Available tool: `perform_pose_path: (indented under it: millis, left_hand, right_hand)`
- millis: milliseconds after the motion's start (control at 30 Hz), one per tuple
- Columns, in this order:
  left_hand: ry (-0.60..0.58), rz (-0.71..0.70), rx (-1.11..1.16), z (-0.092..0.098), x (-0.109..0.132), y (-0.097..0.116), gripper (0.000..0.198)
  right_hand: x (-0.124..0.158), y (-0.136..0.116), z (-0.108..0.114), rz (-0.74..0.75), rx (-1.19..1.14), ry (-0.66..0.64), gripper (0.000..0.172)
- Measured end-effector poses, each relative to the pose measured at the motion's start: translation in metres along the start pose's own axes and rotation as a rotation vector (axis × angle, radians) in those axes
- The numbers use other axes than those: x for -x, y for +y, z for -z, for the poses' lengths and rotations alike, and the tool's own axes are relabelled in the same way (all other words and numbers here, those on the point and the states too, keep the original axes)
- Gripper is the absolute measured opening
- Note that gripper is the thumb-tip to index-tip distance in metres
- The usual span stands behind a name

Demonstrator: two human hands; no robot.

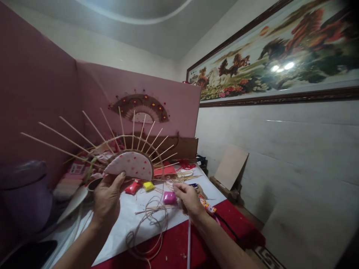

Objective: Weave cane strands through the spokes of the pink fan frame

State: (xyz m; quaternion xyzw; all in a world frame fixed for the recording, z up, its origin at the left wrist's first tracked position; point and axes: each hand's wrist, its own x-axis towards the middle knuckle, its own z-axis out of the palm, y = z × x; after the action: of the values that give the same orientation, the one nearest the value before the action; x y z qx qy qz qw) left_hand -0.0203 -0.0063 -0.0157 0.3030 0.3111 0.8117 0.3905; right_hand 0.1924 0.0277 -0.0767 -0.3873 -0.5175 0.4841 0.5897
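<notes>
My left hand point(108, 192) grips the lower edge of a fan frame point(131, 165), thumb on its front. The frame has a half-round white base with red and orange spots, and several thin wooden sticks fan out from it. A strand of twine point(140, 137) arcs across the sticks above the base. At the frame's right end, my right hand point(186, 196) is closed in a pinch, with the twine at its fingertips. Loose loops of twine point(147, 224) lie below on the table. A purple packet point(169, 198) sits beside my right fingers.
Red point(132, 187) and yellow packets point(149, 186) lie on the white sheet point(117, 231) over a red cloth point(174, 239). A glue gun with a flowered body point(207, 204) is at right. A finished fan point(143, 106) hangs on the pink board point(179, 101). A lidded bin point(26, 198) stands left.
</notes>
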Motion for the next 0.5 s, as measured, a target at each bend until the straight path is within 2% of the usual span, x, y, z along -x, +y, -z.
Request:
perform_pose_path:
  millis: [133, 233, 367, 500]
  left_hand:
    - [-0.05, -0.035, 0.032, -0.004, 0.002, 0.019, 0.012]
    - [-0.075, -0.014, 0.102, -0.006, 0.001, 0.025, 0.015]
    - [-0.079, 0.05, 0.226, -0.011, -0.001, 0.021, 0.018]
    - [-0.084, 0.129, 0.349, -0.021, 0.004, 0.014, 0.015]
  right_hand:
    - [0.0, 0.001, -0.018, 0.012, -0.121, -0.019, 0.045]
    - [0.004, -0.008, -0.028, 0.053, -0.301, 0.0, 0.046]
    - [0.009, -0.029, -0.038, 0.069, -0.608, -0.002, 0.03]
    - [0.015, -0.041, -0.045, 0.06, -0.669, 0.022, 0.024]
